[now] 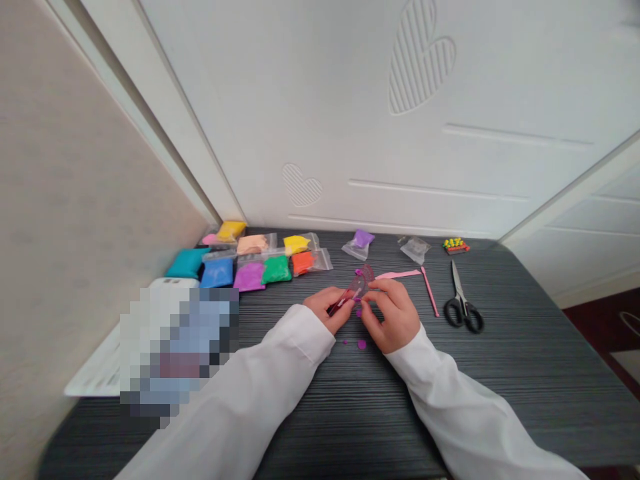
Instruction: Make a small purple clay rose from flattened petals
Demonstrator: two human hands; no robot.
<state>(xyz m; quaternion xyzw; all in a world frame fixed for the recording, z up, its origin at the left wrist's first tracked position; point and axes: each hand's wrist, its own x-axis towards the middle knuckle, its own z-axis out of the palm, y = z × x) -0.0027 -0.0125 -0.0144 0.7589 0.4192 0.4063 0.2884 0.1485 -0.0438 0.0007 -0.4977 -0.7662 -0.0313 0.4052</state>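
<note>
My left hand [327, 307] is closed on a pink plastic modelling tool [356, 285] whose fan-shaped end points away from me. My right hand [393, 312] is pinched at the tool's tip, fingers pressed together on a bit of purple clay. Small purple clay crumbs [361, 344] lie on the dark table [525, 360] just below my hands, and another purple bit [359, 272] sits beyond the tool. Both arms wear white sleeves.
Several bags of coloured clay [250, 263] lie at the back left, a purple clay bag [361, 241] and a clear bag [415, 248] further right. Pink sculpting sticks [429, 290], black scissors [463, 303], a small clay figure [455, 246] and a white box [107, 363].
</note>
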